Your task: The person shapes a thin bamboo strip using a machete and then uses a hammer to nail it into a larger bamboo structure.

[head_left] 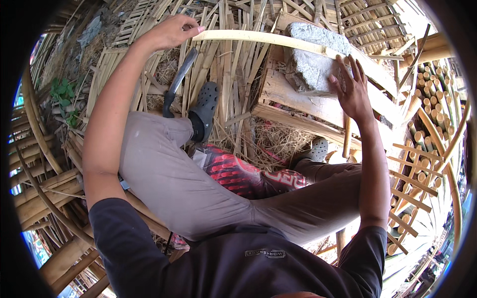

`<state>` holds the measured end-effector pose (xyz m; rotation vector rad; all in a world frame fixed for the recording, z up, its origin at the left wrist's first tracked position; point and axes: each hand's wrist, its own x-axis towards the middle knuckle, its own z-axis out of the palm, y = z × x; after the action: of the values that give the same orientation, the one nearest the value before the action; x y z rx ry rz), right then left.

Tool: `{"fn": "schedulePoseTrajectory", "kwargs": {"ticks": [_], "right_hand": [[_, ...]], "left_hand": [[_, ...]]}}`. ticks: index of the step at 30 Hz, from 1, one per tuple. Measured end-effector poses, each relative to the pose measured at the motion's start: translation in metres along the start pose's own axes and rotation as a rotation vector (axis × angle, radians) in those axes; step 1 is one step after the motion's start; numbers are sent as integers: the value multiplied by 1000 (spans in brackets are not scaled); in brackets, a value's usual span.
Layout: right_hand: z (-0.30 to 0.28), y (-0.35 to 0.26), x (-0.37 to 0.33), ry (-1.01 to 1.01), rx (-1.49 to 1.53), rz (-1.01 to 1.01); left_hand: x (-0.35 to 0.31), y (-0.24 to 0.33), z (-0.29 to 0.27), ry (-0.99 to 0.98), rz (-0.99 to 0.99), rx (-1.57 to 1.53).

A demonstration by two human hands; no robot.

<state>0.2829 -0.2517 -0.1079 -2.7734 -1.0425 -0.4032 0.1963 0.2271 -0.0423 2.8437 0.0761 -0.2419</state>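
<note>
A long pale bamboo strip (258, 37) stretches across the far side, bowed slightly. Its left end is pinched between the thumb and fingers of my left hand (174, 32). Toward its right end the strip passes over a rough grey stone block (313, 62), which rests on a low wooden crate (283, 92). My right hand (354, 84) is beside the block's right edge with fingers spread, the fingertips close to the strip's right end; whether they touch it I cannot tell. Below my left hand a large knife (180, 77) with a dark handle leans near my left shoe.
Split bamboo strips (226, 64) litter the ground ahead. Cut bamboo poles (437, 94) are stacked at the right, near a bamboo lattice (412, 184). A red and black printed sack (231, 169) lies between my legs. Woven bamboo panels (370, 22) stand at the far right.
</note>
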Motion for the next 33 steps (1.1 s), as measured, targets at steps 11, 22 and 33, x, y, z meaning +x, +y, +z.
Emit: {"fn": "schedulePoseTrajectory", "kwargs": {"ticks": [11,22,33], "right_hand": [[-4,2,0,35,16,-52],[-5,2,5,29,64,-65],[-27,-11,12,321,95,-65]], "left_hand": [[4,0,11,-376,63,-240],[-10,11,31,-481,66,-438],[-23,73,14,-351,157,-490]]}}
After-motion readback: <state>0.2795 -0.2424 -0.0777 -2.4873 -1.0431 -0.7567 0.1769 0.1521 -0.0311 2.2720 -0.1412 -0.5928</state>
